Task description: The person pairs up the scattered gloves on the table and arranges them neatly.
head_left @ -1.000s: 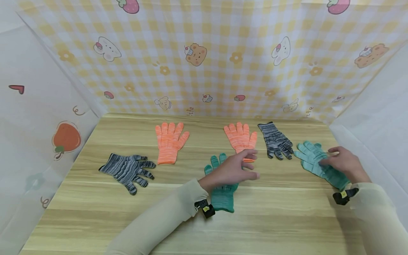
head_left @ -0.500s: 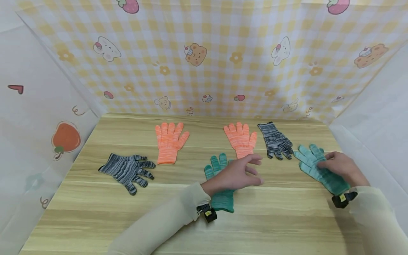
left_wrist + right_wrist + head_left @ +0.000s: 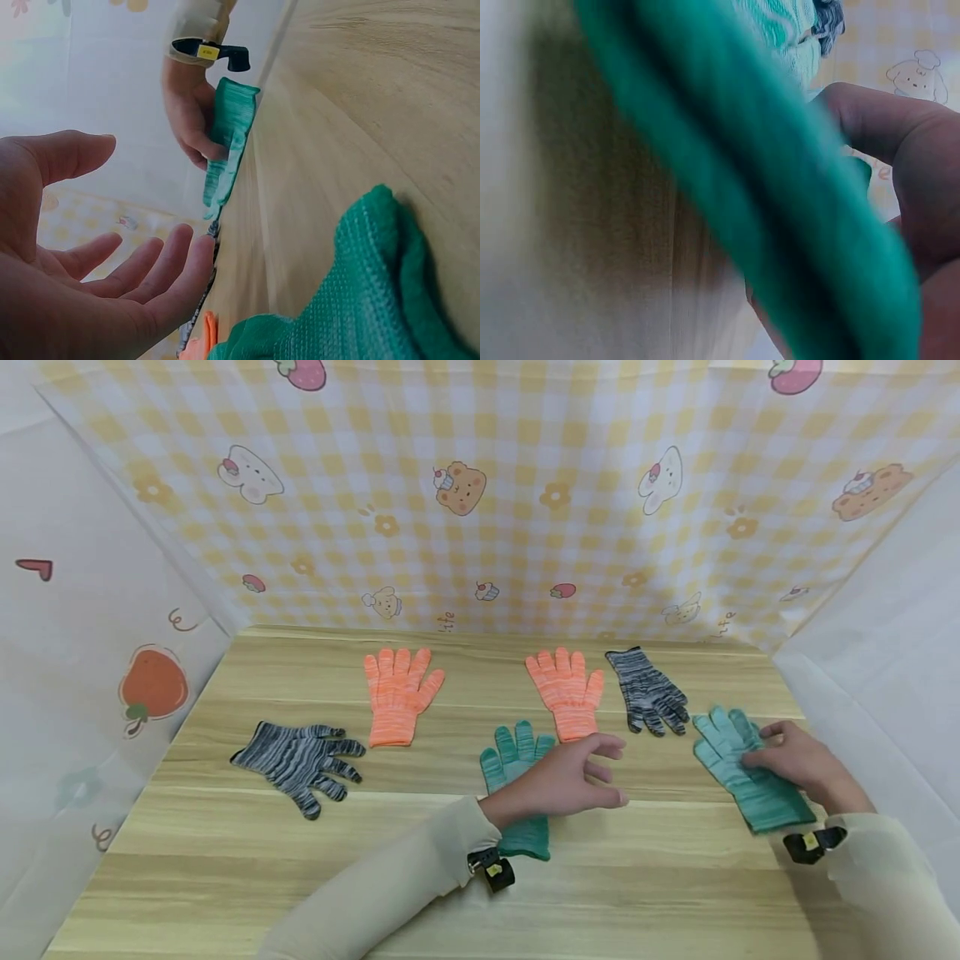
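My right hand (image 3: 806,762) pinches a green knit glove (image 3: 768,793) near its side at the table's right, thumb on top. The glove's fingers point to the back, and its cuff faces me. In the right wrist view the cuff (image 3: 757,180) looms blurred, its opening a dark slit. My left hand (image 3: 566,781) hovers with loosely bent fingers and holds nothing. Beneath it lies a second green glove (image 3: 504,770), partly hidden by the hand and wrist. The left wrist view shows the left palm (image 3: 90,300) with thumb and fingers apart.
Two orange gloves, one left of centre (image 3: 396,702) and one behind my left hand (image 3: 568,689), lie flat. A grey-black glove (image 3: 296,764) rests at the left, another (image 3: 647,689) at the back right. A yellow checked cloth (image 3: 525,543) hangs behind the wooden table (image 3: 300,893).
The right hand has turned the green glove so its cuff swings left and its fingers point more to the back. My left hand has drifted slightly right and toward me.
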### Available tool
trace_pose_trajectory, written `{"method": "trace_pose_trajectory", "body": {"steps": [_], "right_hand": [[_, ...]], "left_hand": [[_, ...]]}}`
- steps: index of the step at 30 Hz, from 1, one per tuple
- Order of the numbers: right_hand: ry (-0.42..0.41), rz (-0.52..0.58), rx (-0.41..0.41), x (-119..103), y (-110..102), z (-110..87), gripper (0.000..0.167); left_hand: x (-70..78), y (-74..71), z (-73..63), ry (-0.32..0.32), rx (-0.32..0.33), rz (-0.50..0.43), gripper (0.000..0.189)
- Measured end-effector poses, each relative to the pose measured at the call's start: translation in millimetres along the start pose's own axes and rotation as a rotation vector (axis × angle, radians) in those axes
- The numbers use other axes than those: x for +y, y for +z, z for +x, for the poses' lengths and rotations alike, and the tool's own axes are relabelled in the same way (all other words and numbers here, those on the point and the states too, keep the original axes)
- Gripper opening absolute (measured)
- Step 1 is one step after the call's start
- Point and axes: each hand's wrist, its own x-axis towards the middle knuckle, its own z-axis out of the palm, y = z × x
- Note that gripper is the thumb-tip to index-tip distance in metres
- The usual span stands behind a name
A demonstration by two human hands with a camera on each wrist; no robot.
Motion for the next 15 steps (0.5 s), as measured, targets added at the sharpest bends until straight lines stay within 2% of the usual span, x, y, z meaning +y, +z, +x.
{"method": "trace_pose_trajectory", "body": {"steps": [7, 15], "right_hand": [[0.000, 0.023, -0.006, -1, 6, -4.1, 0.090], [-0.014, 0.080, -0.006, -2, 10, -7.3, 0.065]], "left_hand": [[1.3, 6.0, -1.4, -0.016, 0.005, 0.035, 0.066], [0.5, 12.5, -1.4, -0.039, 0.001, 0.042, 0.059]]}}
